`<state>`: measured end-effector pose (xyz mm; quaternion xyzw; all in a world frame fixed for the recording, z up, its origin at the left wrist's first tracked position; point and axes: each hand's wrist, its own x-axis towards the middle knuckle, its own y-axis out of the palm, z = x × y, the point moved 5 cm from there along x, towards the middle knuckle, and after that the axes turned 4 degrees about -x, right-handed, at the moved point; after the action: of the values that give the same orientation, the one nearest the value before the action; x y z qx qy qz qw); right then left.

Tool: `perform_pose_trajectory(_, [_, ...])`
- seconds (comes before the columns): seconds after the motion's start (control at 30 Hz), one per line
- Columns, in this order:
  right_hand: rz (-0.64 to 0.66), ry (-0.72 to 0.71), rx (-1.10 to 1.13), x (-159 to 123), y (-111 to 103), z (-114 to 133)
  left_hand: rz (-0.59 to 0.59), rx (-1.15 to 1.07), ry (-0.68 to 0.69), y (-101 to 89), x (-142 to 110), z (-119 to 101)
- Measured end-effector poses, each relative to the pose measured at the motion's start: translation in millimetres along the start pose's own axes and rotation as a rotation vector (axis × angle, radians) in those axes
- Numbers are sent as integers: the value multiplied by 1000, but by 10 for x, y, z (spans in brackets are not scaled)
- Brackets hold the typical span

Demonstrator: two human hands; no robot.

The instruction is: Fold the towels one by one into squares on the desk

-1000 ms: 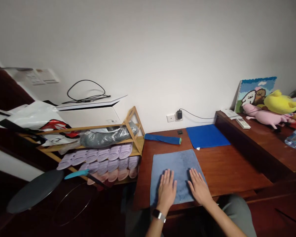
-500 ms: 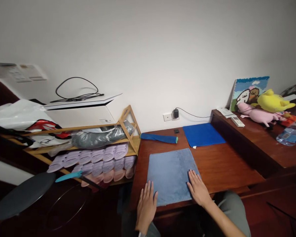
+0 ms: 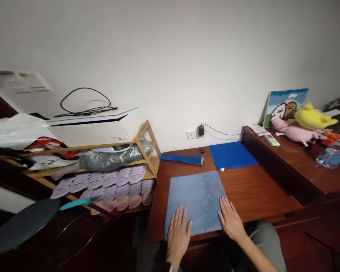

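Towel [image 3: 195, 196]: light blue, square, spread flat at the desk's [image 3: 257, 189] near edge.
Left hand [image 3: 178, 237]: open, flat on its near edge.
Right hand [image 3: 231, 221]: open, flat on its right corner.

Towel [image 3: 195, 196] flat on desk [image 3: 260, 192] — rolled mat [image 3: 181, 158] behind it, folded cloth [image 3: 232, 155] behind-right, rack [image 3: 147, 151] left.

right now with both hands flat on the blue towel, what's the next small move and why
Probably pinch the near corners and fold the towel away from the body. The light blue towel lies spread flat on the desk, with the left hand and right hand open, palms down, on its near edge. Neither hand grips anything, and the cloth looks smooth.
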<state>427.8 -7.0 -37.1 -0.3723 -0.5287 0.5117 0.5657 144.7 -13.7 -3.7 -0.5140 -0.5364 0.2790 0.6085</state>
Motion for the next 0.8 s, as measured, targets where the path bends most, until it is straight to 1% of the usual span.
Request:
perform_pose_trajectory(0.07, [-6, -2, -6, -7, 2, -7, -55, 33, -59, -17, -217, 329])
perform_pose_trajectory(0.13, [-2, -6, -2, -13, -8, -11, -95, 47, -97, -44, -384, 574])
perform_pose_trajectory(0.2, [15, 0, 13, 0, -31, -11, -130, 53, -117, -83, -452, 690])
perform_pose_trajectory(0.23, [21, 7, 22, 19, -50, -8, -148, 55, -122, -110, -441, 693])
perform_pose_trajectory(0.3, [15, 21, 34, 92, -102, 16, -164, 44, -121, -166, -319, 588])
perform_pose_trajectory(0.33, [3, 24, 38, 147, -131, 39, -159, 30, -106, -190, -211, 478])
perform_pose_trajectory(0.37, [-12, 21, 41, 210, -156, 69, -141, 9, -79, -207, -76, 333])
perform_pose_trajectory(0.43, [-31, 2, 43, 349, -178, 141, -85, -43, 5, -211, 244, -41])
perform_pose_trajectory(0.53, [-4, -29, 33, 521, -124, 226, 23, -124, 118, -112, 723, -637])
perform_pose_trajectory(0.6, [43, -44, 15, 577, -55, 247, 103, -166, 148, 15, 939, -910])
perform_pose_trajectory(0.63, [63, -45, 7, 588, -26, 246, 138, -179, 153, 81, 994, -977])
perform_pose_trajectory(0.67, [77, -45, 3, 592, -5, 242, 162, -185, 150, 141, 1010, -987])
perform_pose_trajectory(0.7, [85, -41, 4, 591, 5, 235, 174, -181, 143, 188, 986, -937])
perform_pose_trajectory(0.73, [89, -33, 9, 588, 7, 228, 174, -168, 131, 221, 925, -827])
perform_pose_trajectory(0.77, [95, -26, 17, 586, 2, 222, 163, -146, 108, 238, 832, -661])
perform_pose_trajectory(0.8, [103, -20, 24, 584, -5, 219, 145, -116, 75, 241, 716, -449])
